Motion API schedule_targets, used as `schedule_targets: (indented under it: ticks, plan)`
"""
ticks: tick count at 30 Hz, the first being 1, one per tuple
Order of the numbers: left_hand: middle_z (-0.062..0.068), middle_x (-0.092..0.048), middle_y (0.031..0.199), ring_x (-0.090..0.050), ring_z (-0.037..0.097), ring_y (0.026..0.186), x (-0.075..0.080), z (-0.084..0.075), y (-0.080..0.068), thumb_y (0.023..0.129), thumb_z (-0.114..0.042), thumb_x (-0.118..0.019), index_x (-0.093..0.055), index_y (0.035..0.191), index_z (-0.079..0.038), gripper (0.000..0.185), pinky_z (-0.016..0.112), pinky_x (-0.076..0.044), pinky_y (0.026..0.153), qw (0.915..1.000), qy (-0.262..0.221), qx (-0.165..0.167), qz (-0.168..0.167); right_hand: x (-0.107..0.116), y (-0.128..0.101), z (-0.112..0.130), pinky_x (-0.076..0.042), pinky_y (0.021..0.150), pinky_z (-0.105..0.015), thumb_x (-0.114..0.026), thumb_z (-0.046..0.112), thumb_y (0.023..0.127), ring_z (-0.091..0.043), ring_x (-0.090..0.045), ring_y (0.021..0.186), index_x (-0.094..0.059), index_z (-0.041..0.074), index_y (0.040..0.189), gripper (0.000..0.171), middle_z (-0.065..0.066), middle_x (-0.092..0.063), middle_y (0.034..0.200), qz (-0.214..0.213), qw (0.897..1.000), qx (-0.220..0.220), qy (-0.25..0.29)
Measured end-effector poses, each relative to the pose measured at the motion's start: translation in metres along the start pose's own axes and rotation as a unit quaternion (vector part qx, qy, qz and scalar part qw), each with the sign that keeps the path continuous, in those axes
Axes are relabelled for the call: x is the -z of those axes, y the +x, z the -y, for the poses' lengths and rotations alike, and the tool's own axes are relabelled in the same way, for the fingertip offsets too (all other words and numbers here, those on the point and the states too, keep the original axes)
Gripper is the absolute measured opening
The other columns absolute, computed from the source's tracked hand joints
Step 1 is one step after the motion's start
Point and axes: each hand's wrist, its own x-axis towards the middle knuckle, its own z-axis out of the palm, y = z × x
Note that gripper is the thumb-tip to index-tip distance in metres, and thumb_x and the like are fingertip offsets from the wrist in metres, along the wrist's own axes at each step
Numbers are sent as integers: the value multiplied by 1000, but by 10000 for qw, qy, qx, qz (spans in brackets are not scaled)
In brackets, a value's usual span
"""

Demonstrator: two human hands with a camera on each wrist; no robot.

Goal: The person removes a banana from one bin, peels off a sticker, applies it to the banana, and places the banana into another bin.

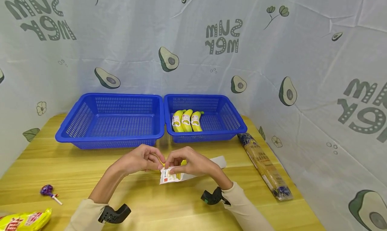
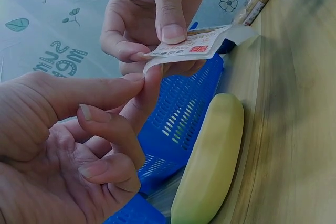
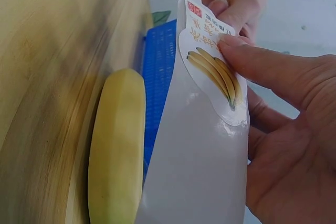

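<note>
Worktop (image 1: pixel 90 177): pale wood, visible grain, smooth with a light sheen. Baskets (image 1: pixel 110 120): blue plastic, perforated mesh walls, glossy rim. Backing sheet (image 3: pixel 194 171): white paper, smooth and slightly glossy, carrying a printed sticker (image 3: pixel 212 61) with a satin face. Banana (image 2: pixel 212 156): matt yellow skin, smooth. Backdrop (image 1: pixel 272 56): thin printed cloth or film, creased, matt. Long pack (image 1: pixel 266 167): clear crinkled plastic wrap, shiny. Yellow bag (image 1: pixel 25 220): glossy printed plastic.

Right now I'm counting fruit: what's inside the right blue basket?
Three labelled bananas lie side by side in the right blue basket. Their undersides and the mesh floor beneath them are covered.
</note>
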Motion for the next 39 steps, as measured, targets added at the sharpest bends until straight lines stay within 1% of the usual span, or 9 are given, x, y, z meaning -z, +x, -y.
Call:
schedule_targets:
  ticks: [5,10,13,17,24,29,33,36,39]
  plan:
    - [7,-77,87,-57,12,71,0,0,1,94,-1,-78,-68,111,7,21,23,-43,61,10000,36,30,-76,2,-1,0,-61,77,-24,-81,5,96,-1,-62,76,-75,6,103,10,0,-73,88,28,9999,-105,-20]
    - [9,-78,91,-69,17,84,0,0,2,94,-2,-78,-69,110,7,21,32,-56,76,9998,102,55,-135,5,-3,-2,-61,75,-24,-82,4,96,0,-62,75,-73,5,101,10,-1,-73,86,116,9996,-261,-25]
    - [8,-79,92,-71,19,89,0,0,2,94,-2,-78,-69,112,9,23,37,-59,83,9998,147,34,-133,8,-5,-3,-63,75,-26,-83,3,95,1,-64,75,-73,4,100,11,-3,-74,86,182,9991,-382,52]
    - [9,-79,92,-72,22,91,0,1,3,95,-2,-78,-68,113,12,25,38,-59,84,9997,176,47,-140,12,-8,-5,-63,76,-28,-84,3,93,0,-65,76,-74,3,99,12,-4,-76,89,275,9983,-493,104]
    - [10,-79,94,-73,30,94,1,0,2,95,-2,-77,-69,113,12,24,40,-59,84,9994,275,84,-202,16,-10,-9,-63,76,-26,-84,4,93,0,-66,78,-75,4,96,10,-3,-76,89,297,9981,-525,-123]
    - [10,-79,93,-73,30,93,2,1,2,95,-1,-77,-69,111,12,22,40,-60,85,9992,322,113,-222,19,-11,-12,-64,76,-26,-84,2,93,2,-65,77,-76,3,93,8,-2,-76,88,304,9976,-593,-200]
    - [7,-77,89,-72,25,89,1,2,1,93,2,-78,-70,104,9,15,35,-60,82,9991,372,45,-191,19,-11,-14,-63,75,-25,-83,3,94,3,-65,76,-76,4,93,7,-1,-76,87,303,9974,-575,-316]
    - [6,-76,88,-71,23,86,1,2,1,93,3,-78,-72,98,3,8,33,-59,80,9989,424,-51,-193,19,-10,-14,-62,74,-24,-83,5,95,3,-64,76,-76,5,94,7,0,-76,87,304,9971,-575,-401]
    - [7,-76,87,-71,24,84,0,2,0,92,5,-77,-72,95,-1,8,33,-59,79,9987,450,-90,-207,20,-10,-12,-62,74,-24,-82,5,96,3,-63,75,-76,5,94,7,0,-75,87,340,9967,-616,-397]
